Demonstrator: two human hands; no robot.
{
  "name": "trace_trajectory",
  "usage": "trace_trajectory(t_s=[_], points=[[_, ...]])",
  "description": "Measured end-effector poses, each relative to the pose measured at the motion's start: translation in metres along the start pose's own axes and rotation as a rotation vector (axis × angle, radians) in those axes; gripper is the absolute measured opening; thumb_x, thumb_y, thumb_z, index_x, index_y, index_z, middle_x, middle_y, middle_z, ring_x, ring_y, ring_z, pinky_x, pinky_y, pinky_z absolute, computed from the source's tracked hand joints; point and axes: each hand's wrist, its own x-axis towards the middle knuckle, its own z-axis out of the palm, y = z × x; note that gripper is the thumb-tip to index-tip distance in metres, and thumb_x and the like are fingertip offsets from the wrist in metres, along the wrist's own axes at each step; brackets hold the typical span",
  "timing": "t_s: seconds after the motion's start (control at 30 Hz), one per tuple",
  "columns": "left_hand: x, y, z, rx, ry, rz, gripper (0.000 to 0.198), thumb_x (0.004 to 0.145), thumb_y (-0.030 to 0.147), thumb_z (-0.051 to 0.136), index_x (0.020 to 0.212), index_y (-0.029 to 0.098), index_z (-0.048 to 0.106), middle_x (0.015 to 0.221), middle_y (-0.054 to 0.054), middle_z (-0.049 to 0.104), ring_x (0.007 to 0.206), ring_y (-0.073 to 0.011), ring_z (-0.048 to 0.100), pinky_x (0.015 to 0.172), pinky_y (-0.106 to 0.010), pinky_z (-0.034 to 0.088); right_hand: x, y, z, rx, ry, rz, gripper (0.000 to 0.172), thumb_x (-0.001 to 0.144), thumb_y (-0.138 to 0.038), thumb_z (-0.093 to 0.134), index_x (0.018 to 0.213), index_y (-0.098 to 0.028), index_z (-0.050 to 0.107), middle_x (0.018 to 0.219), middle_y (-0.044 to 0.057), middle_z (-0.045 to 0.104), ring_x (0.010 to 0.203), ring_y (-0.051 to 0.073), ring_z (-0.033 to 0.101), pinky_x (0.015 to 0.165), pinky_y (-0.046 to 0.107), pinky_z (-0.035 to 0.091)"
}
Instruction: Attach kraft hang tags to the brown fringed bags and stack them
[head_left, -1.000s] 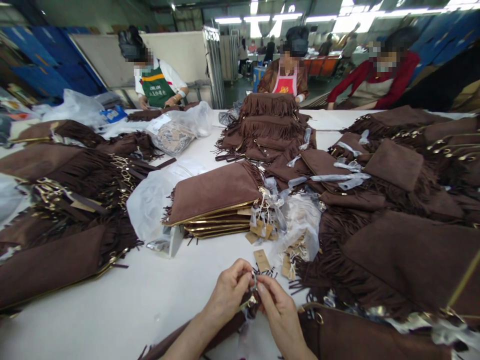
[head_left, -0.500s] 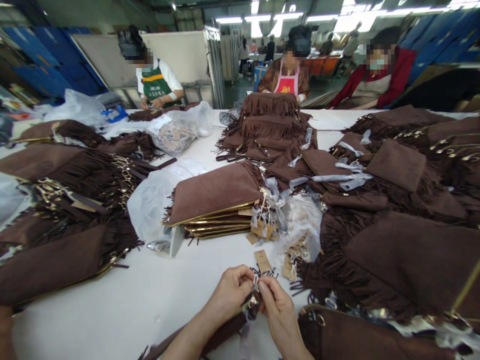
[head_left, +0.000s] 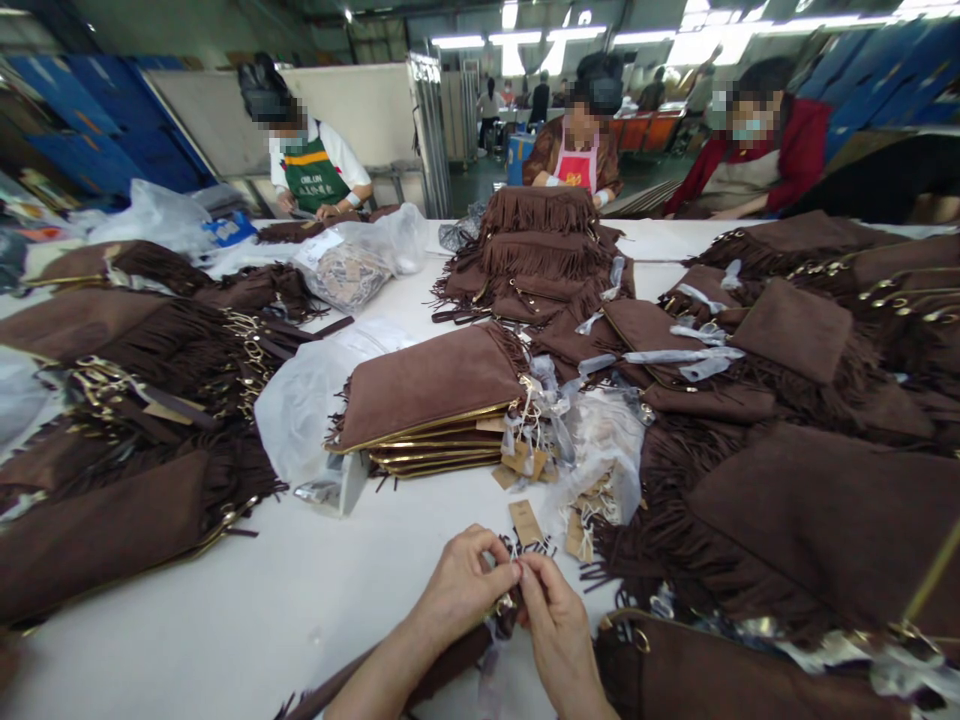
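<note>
My left hand [head_left: 459,588] and my right hand [head_left: 556,630] meet at the bottom centre, fingertips pinched together on a small gold metal clasp [head_left: 504,603] of a brown suede fringed bag [head_left: 720,680] that lies under them at the table's near edge. A thin clear plastic wrap hangs by the clasp. A brown paper tag [head_left: 524,520] lies just beyond my fingers. A neat stack of brown bags [head_left: 431,395] with gold zips and tied tags stands further out.
Heaps of brown fringed bags cover the left [head_left: 112,420] and right [head_left: 810,450] of the white table [head_left: 300,590]. Clear plastic bags [head_left: 300,400] lie mid-table. Three people in aprons [head_left: 577,150] work at the far side.
My hands stay at the same spot, fingers shifting slightly on the clasp. The people across the table have moved a little.
</note>
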Motion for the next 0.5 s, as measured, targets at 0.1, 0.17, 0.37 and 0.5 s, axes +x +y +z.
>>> trace_trajectory(t_s=[0.1, 0.17, 0.37, 0.5], points=[[0.0019, -0.0008, 0.0, -0.056, -0.007, 0.031, 0.021, 0.06, 0.034, 0.055, 0.054, 0.014, 0.056, 0.069, -0.003, 0.051, 0.059, -0.0133, 0.048, 0.055, -0.025, 0.036, 0.0, -0.0002, 0.0002, -0.005, 0.008, 0.0, 0.037, 0.076, -0.054, 0.043, 0.078, -0.019, 0.056, 0.061, 0.0, 0.05, 0.052, 0.016, 0.046, 0.048, 0.024, 0.04], [0.0024, 0.0002, 0.0007, -0.134, -0.02, 0.015, 0.02, 0.059, 0.033, 0.055, 0.052, 0.014, 0.055, 0.065, -0.002, 0.049, 0.058, -0.0132, 0.048, 0.055, -0.025, 0.036, 0.0, 0.0, 0.0007, -0.008, 0.005, 0.001, 0.036, 0.077, -0.053, 0.043, 0.078, -0.019, 0.057, 0.061, 0.0, 0.05, 0.053, 0.016, 0.047, 0.049, 0.025, 0.041], [0.002, 0.0015, 0.0017, -0.409, -0.05, -0.106, 0.014, 0.055, 0.028, 0.059, 0.056, 0.015, 0.052, 0.05, 0.003, 0.049, 0.047, -0.0102, 0.043, 0.05, -0.023, 0.032, 0.0002, 0.0032, -0.0005, 0.028, -0.036, -0.019, 0.032, 0.079, -0.047, 0.043, 0.082, -0.018, 0.056, 0.064, 0.001, 0.053, 0.056, 0.016, 0.049, 0.051, 0.025, 0.041], [0.003, 0.0028, -0.0039, -0.61, -0.125, -0.115, 0.01, 0.052, 0.022, 0.058, 0.056, 0.013, 0.054, 0.047, 0.003, 0.049, 0.047, -0.0083, 0.04, 0.051, -0.022, 0.029, 0.0019, 0.0091, -0.0037, 0.045, -0.117, -0.066, 0.023, 0.077, -0.034, 0.043, 0.09, -0.018, 0.055, 0.07, 0.002, 0.056, 0.061, 0.017, 0.051, 0.055, 0.026, 0.042]])
